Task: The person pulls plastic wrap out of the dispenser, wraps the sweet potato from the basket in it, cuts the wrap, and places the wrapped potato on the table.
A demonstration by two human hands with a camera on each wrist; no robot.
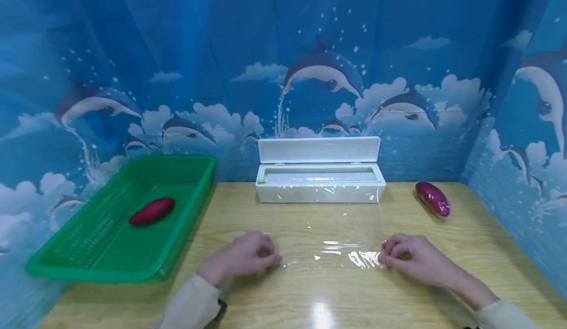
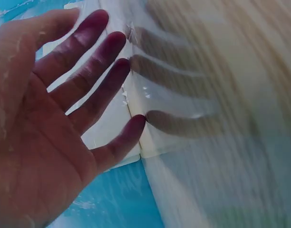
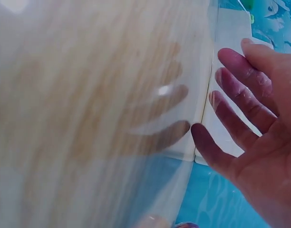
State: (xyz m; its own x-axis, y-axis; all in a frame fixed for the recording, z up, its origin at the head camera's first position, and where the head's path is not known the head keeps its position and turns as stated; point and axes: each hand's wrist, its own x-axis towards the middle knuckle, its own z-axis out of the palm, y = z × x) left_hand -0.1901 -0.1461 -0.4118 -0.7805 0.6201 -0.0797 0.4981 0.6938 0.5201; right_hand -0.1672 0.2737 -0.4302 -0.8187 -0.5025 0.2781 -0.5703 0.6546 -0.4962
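A clear sheet of plastic wrap point(image 1: 332, 247) stretches from a white wrap dispenser box point(image 1: 321, 194) toward me, low over the wooden table. My left hand point(image 1: 245, 255) pinches its near left corner between thumb and forefinger. At the near right corner my right hand point(image 1: 412, 259) pinches the film, which is bunched and glinting there. In the left wrist view the other fingers point(image 2: 95, 97) spread out loosely. The right wrist view likewise shows loose fingers point(image 3: 233, 114) in front of the box. The box lid point(image 1: 319, 150) stands up, with a roll point(image 1: 320, 176) inside.
On the left, a green basket point(image 1: 161, 255) holds a purple-red sweet potato point(image 1: 152, 210). Another sweet potato point(image 1: 433, 199), shiny with film, lies at the table's back right. A blue dolphin-print curtain point(image 1: 248, 39) hangs behind the table point(image 1: 283, 299) and along its right side.
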